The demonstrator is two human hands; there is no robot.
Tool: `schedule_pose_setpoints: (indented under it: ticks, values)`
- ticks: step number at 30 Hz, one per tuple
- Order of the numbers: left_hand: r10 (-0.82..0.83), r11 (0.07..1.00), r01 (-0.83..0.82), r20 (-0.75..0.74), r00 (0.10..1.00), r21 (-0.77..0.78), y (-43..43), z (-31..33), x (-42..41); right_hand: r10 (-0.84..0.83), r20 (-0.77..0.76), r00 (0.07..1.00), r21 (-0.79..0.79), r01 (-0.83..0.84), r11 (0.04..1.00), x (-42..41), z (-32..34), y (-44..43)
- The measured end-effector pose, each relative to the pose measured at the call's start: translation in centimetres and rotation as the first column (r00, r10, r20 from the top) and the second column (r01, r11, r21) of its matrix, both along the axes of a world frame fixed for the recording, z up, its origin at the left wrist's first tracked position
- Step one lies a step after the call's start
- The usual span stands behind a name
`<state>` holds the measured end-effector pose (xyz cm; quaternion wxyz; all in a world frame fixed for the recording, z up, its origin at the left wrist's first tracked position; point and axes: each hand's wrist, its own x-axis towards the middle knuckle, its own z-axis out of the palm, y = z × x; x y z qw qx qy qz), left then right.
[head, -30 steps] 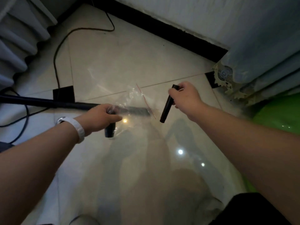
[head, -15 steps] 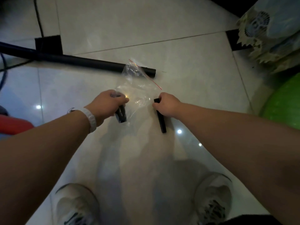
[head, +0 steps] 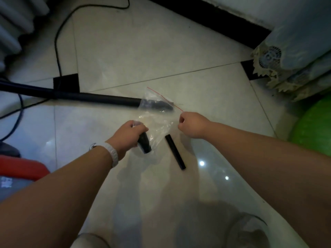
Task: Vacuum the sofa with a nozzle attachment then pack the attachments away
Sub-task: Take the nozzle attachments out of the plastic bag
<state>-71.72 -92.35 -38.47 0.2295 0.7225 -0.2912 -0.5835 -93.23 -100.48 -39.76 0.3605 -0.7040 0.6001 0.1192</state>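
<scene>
Plastic bag (head: 157, 122) spread for packing — left hand (head: 129, 135) grips nozzle (head: 145, 144) plus one edge, right hand (head: 192, 125) pinches the other. Tube (head: 175, 152) lies between.

Cut by edge at 9 o'clock: black tube (head: 89, 97); far end veiled behind plastic bag (head: 157, 122).
Buried in left hand (head: 129, 136): top of nozzle (head: 145, 145).
Curled out of sight: fingertips of right hand (head: 192, 125); grip on bag unclear.
Cropped at 8 o'clock: red vacuum body (head: 21, 169).
Cropped at 3 o'clock: green ball (head: 315, 129).
Blurred, cropped at 6 o'clock: shoe (head: 250, 230).
</scene>
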Motion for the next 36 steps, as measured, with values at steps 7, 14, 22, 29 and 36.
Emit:
schedule_pose_setpoints:
  ticks: [7, 14, 22, 29, 36]
  values:
    - [-0.029, 0.999, 0.037, -0.191, 0.981, 0.038, -1.4, 1.3, 0.5, -0.117, 0.262, 0.958, -0.161, 0.163, 0.973, 1.3, 5.0, -3.4]
    - [-0.120, 0.993, 0.120, -0.242, 0.963, -0.014, -3.2, 3.4, 1.7, -0.058, 0.422, 0.905, -0.094, 0.107, 0.990, 3.0, 7.9, -4.8]
    - [-0.057, 0.997, 0.043, -0.216, 0.975, -0.068, -3.9, 2.8, 2.4, 0.083, 0.433, 0.898, -0.229, 0.021, 0.973, 3.5, 8.3, -5.1]
    - [0.066, 0.983, -0.105, -0.241, 0.968, -0.152, -4.8, 2.7, 2.2, -0.049, 0.476, 0.878, -0.054, 0.085, 0.995, 3.2, 7.8, -5.2]
    - [0.194, 0.963, -0.237, -0.278, 0.941, -0.128, -5.7, 2.8, 0.8, -0.154, 0.503, 0.850, 0.121, 0.107, 0.987, 3.5, 7.8, -4.4]
